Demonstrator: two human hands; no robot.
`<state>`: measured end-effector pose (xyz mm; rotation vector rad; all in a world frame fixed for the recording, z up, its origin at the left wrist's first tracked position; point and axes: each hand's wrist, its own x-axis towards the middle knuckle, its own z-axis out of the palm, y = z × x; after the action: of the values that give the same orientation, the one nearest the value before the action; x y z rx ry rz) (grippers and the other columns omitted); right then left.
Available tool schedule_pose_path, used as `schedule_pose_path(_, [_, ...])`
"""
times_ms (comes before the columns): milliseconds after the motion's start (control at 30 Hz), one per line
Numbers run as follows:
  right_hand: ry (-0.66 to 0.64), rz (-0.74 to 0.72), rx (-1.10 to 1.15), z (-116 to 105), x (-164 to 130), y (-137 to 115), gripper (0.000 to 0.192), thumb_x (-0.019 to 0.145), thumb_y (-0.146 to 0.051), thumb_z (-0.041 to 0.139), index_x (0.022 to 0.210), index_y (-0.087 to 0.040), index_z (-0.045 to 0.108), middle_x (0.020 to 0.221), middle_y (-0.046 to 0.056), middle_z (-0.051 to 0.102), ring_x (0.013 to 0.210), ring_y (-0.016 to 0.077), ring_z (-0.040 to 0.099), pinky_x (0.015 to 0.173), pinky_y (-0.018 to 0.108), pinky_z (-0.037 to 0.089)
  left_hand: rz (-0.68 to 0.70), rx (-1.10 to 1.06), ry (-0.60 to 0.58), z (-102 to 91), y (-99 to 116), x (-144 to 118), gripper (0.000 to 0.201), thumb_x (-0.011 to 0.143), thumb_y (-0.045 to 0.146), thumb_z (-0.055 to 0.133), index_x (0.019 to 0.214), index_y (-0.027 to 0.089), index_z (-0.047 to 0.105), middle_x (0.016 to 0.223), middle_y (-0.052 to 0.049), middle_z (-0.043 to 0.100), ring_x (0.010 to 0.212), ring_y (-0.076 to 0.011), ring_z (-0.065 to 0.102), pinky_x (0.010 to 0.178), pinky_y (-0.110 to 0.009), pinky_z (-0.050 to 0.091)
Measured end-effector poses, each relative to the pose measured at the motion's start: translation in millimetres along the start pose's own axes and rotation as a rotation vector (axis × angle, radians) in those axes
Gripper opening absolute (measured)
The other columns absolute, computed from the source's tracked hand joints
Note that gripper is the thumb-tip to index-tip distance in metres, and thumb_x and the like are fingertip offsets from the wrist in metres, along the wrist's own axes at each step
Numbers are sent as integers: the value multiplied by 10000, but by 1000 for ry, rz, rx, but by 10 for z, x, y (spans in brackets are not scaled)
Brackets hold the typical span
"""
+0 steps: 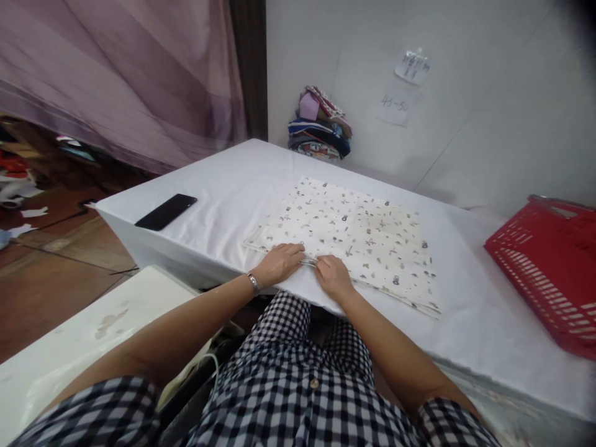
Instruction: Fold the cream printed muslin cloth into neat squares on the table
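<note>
A cream cloth (351, 233) printed with small dark and olive motifs lies folded flat on the white-covered table (223, 180). Several layers show along its near edge. My left hand (282, 263) holds that edge left of its middle, fingers laid together over the top and the thumb hidden. Close by on the right, my right hand (333, 277) grips the same edge with bent fingers. A short stretch of layered edge shows between the two hands.
A black phone (166, 212) lies on the table's left part. A red plastic basket (544, 267) stands at the right. Folded fabrics (320, 127) are stacked by the wall at the back. A pale surface (102, 335) is beside me on the left.
</note>
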<state>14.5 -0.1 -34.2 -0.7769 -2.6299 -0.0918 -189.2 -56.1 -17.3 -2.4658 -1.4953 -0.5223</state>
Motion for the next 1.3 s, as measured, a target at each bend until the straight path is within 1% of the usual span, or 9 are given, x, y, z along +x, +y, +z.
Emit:
schedule_pose_path(200, [-22,26,41,-28,-2,-28,172,908,-163,463,892,-147,633,912,92,649,842,213,527,756,328,403,16,-5,-36,-40,31,33,154,898,190,480,933,163,627,1032,-70,631,939,-196,567,820,-348,435])
schedule_pose_path(367, [36,135,243,-48,22,-5,267,899,-260,503,1135,-170,588,1004,88,660,930,207,562,816,323,431,17,-9,-16,-55,43,32,170,895,164,461,885,158,631,1077,-70,621,1007,-209,538,850,-355,415])
schedule_pose_path(467, [-32,234,358,-94,142,75,216,917,-220,465,1022,-210,653,958,40,685,896,164,595,793,278,442,15,-17,-22,-48,39,30,189,902,164,446,859,159,630,1041,-63,627,965,-198,541,833,-348,413])
schedule_pose_path(533, [-122,226,378,-138,261,138,211,910,-189,477,927,-220,685,912,16,692,858,142,606,773,252,438,16,-23,-26,-39,33,29,203,909,166,432,852,161,627,1008,-58,629,926,-190,543,816,-343,415])
schedule_pose_path(700, [-237,164,182,-183,522,220,132,870,-241,566,885,-230,697,910,32,655,887,167,581,689,252,412,40,-29,-14,-19,18,20,215,913,166,414,864,165,623,996,-54,633,926,-186,543,822,-340,419])
schedule_pose_path(867, [-290,151,85,-78,624,192,140,882,-240,538,871,-232,678,919,37,630,907,181,562,649,259,392,43,-38,-8,-13,18,13,216,920,175,408,875,161,619,1021,-51,635,950,-184,549,841,-336,432])
schedule_pose_path(967, [-280,134,32,-29,644,171,172,897,-204,492,841,-213,654,904,49,627,879,183,558,632,264,389,38,-69,-1,-7,19,11,209,916,169,419,864,159,620,1046,-59,631,969,-186,552,858,-344,438])
schedule_pose_path(1133, [-208,166,-28,8,640,181,183,920,-203,443,886,-204,623,951,68,610,909,194,536,644,268,401,32,-100,18,2,15,1,231,915,173,416,864,157,640,1060,-75,635,980,-193,562,868,-369,457])
schedule_pose_path(1300, [-200,103,43,51,612,209,169,919,-214,454,871,-219,615,926,43,612,905,177,536,647,253,394,41,-99,29,16,10,-7,254,922,183,401,878,156,649,1066,-80,643,960,-188,577,861,-370,481])
